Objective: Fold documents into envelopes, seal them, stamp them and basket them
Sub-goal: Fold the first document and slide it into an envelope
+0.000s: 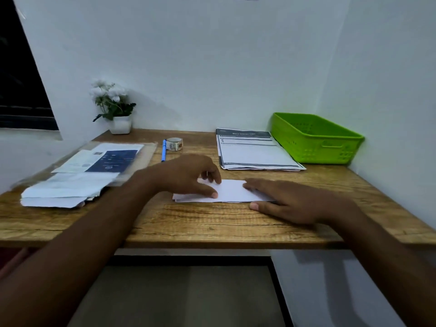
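The folded paper point(232, 191) lies flat on the desk point(212, 223) near its front edge, between both hands. The right hand point(295, 201) rests on its right end, fingers point(256, 185) straight and flat. The left hand point(188, 175) arches over the left end, thumb and a fingertip on the sheet. Through the blur I cannot tell whether it pinches or only presses. If the flat hand eases, the sheet could slide and the crease set crooked. The green basket point(316, 138) sits well apart, back right.
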